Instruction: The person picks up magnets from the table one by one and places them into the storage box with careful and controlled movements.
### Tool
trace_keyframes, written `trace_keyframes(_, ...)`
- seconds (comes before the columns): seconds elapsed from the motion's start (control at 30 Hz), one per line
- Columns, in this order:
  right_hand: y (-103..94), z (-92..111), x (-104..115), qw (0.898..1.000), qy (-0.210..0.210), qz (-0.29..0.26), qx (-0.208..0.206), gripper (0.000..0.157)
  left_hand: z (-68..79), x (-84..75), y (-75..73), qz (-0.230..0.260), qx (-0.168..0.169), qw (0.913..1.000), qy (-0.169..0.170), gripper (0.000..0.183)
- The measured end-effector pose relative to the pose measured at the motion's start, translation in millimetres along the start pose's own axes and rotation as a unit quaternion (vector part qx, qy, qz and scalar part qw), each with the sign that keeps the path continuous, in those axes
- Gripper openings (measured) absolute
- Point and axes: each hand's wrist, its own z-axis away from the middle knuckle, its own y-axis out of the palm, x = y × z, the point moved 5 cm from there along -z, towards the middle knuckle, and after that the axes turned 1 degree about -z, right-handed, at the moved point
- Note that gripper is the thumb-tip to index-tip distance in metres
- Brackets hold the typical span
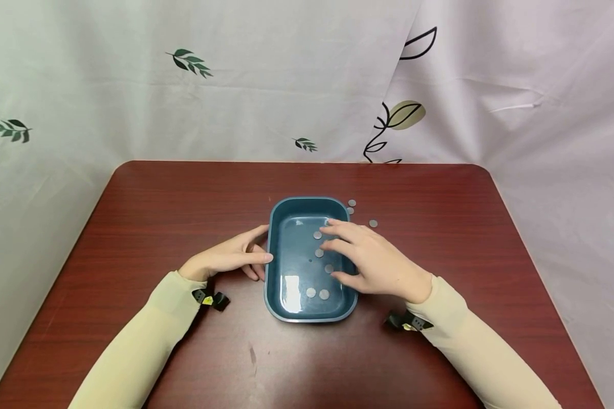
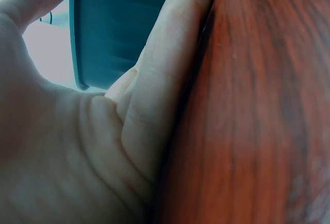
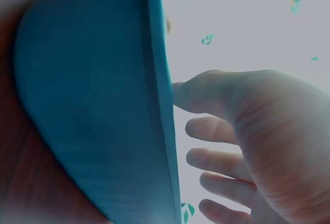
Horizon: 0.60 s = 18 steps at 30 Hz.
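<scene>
A blue rectangular plastic tray point(image 1: 310, 314) stands on the table with several silver coins point(image 1: 324, 295) scattered on its bottom. At its left side, my left hand point(image 1: 230, 257) touches the tray, thumb tip at the rim and the other fingers straight along the outer wall. The left wrist view shows the tray's outer wall point(image 2: 118, 28) beyond those fingers. Over the tray's right edge hovers my right hand point(image 1: 373, 261), fingers spread and slightly bent, nothing between them. Seen from the right wrist, its fingertips point(image 3: 198, 127) are above the rim level.
Three more coins lie on the table outside the tray's far right corner, one of them a separate coin point(image 1: 373, 224) farther right. The dark red wooden table point(image 1: 210, 193) backs onto a white curtain point(image 1: 235, 85) with leaf prints.
</scene>
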Motion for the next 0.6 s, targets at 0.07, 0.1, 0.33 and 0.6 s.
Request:
trace_keyframes(0.07,-2.7,3,-5,1.0,0.014,0.006,-0.001,0.051,-0.1,0.0,0.4,0.0,0.0,1.0,0.001,0.092)
trace_keyframes(0.1,-4.0,5,-8,1.0,0.019,0.008,-0.003,0.052,-0.1,-0.1,0.7,0.0,0.0,1.0,0.001,0.092)
trace_keyframes(0.33,-12.6,11,-27,0.997,0.046,0.05,-0.024,0.057,0.7,1.2,0.1,-0.006,0.001,1.0,0.003,0.093)
trace_keyframes(0.6,-21.1,18,-48,0.995,0.066,0.052,-0.053,0.055,1.5,0.0,0.6,-0.006,-0.003,1.0,0.002,0.093)
